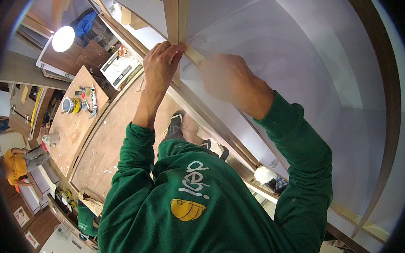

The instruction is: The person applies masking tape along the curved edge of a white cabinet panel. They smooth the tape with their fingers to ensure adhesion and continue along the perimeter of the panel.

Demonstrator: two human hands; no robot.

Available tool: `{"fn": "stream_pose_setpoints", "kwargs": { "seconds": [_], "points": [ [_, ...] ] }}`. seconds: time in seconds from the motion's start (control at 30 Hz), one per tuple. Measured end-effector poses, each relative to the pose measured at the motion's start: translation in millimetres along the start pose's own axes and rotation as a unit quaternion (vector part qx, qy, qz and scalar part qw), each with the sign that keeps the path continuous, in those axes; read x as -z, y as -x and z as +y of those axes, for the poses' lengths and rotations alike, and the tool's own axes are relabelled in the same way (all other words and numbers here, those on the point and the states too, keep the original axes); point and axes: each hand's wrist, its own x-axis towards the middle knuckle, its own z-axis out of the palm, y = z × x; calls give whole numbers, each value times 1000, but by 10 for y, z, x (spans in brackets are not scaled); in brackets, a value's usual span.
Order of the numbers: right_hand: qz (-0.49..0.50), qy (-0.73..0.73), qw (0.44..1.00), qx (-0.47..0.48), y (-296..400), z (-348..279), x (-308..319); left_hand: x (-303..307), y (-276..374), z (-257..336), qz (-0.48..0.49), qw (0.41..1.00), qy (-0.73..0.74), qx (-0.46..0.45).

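Observation:
My left hand [161, 63] is at the corner where a wooden upright [172, 17] meets a long shelf edge. Its thumb and fingers pinch the end of a pale edge strip [194, 55], possibly tape or bare wood. My right hand [232, 79] is curled and blurred a little farther along the same strip. Whether anything sits inside its fingers is hidden. Both hands are before a white-lined cabinet interior [274, 55] with a curved brown front edge [387, 94].
Below, a plywood bench [72, 132] carries a paint can [71, 105] and a sealant cartridge [93, 97]. A lit lamp [63, 39] shines at upper left. A person in orange [18, 166] and another in green [86, 219] are at the lower left.

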Motion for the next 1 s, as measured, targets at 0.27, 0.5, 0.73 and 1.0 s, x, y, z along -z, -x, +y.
{"fn": "stream_pose_setpoints", "kwargs": {
  "seconds": [0.27, 0.5, 0.73, 1.0],
  "points": [
    [-3, -40, 999, 35, 34, 88, 43, 42, -7, 24, -20, 1000, 6, 6],
    [-36, 3, 999, -13, -13, 30, 6, 39, -7, 54, -11, 1000, 15, 0],
    [-63, 26, 997, -20, -38, -16, 41, 34, -15, 35, 12, 999, 24, -30],
    [-85, 39, 995, -41, -61, -51, 60, 25, -17, 32, 23, 999, 25, -42]
  ]
}}
